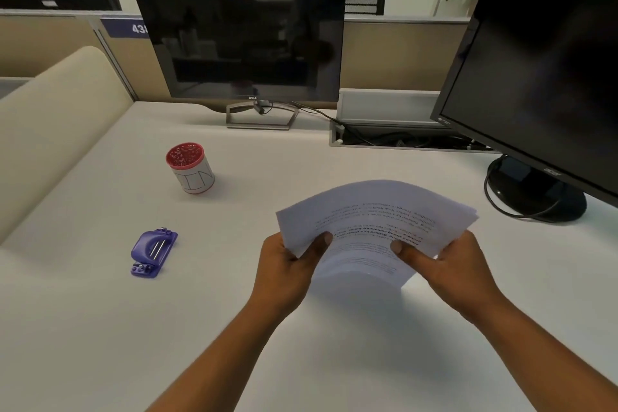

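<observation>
A stack of printed white paper sheets [374,217] is held above the white desk [234,328], bowed upward, with its text upside down to me. My left hand [284,267] grips its left near corner, thumb on top. Gripping the right near side is my right hand [448,264], thumb also lying on the top sheet. A purple hole punch [153,252] lies on the desk to the left. Behind it stands a small round container [190,167] with a red rim, filled with small clips or pins.
A dark Dell monitor [240,37] stands at the back centre, and a second dark monitor [541,77] on a round black base at the right. An open cable tray [394,134] lies between them. A beige curved divider [50,130] bounds the desk's left side.
</observation>
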`<move>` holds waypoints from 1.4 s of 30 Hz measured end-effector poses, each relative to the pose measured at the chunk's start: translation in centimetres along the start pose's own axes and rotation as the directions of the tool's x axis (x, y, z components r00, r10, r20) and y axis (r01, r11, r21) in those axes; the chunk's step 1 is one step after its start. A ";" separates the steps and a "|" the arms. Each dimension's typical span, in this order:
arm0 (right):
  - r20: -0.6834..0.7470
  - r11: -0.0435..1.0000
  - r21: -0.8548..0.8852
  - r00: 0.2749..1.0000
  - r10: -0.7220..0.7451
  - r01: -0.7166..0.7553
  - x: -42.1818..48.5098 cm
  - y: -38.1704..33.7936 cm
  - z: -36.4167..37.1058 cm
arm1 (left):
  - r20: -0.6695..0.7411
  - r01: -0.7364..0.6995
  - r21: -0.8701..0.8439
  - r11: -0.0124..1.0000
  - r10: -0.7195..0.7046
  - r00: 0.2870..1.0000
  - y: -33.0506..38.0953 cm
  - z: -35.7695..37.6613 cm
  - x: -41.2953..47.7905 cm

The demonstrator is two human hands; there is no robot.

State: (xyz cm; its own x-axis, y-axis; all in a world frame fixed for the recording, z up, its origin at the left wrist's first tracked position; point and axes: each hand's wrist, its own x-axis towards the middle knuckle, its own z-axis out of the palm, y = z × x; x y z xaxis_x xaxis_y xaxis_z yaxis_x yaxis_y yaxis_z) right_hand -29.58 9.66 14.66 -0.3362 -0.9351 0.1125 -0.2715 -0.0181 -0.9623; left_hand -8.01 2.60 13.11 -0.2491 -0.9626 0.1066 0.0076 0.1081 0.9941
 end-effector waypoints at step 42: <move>-0.107 0.933 0.322 0.973 0.204 -0.160 0.3 3.6 -4.5 | 0.080 0.210 -0.082 0.974 -0.204 0.976 -0.1 -5.1 2.5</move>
State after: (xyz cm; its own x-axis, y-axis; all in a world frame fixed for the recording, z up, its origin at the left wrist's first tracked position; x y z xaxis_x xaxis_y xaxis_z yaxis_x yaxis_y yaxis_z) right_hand -34.74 10.86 12.33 -0.4795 -0.8755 -0.0604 0.0913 0.0186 -0.9956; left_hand -3.73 -1.13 13.37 -0.3218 -0.9415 -0.1000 0.0349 -0.1173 0.9925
